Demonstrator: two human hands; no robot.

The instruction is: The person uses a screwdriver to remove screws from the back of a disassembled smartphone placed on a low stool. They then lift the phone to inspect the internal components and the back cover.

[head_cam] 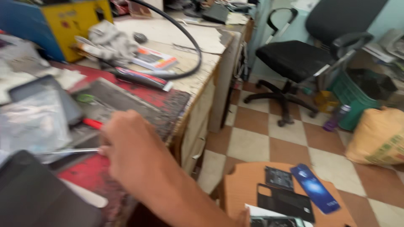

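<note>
Reaching across from the lower right, 1 bare right hand (128, 145) is curled narrow around a thin silver metal rod (69, 151), pinching its end over the worn red workbench top (90, 170); the other hand is out of view. Just beyond the knuckles lies a red-handled tool (92, 123), and left of the rod a crinkled clear plastic bag (31, 122). Behind the wrist, a round orange-brown stool (244, 185) holds a black phone back cover (285, 202) and a blue card (315, 188).
</note>
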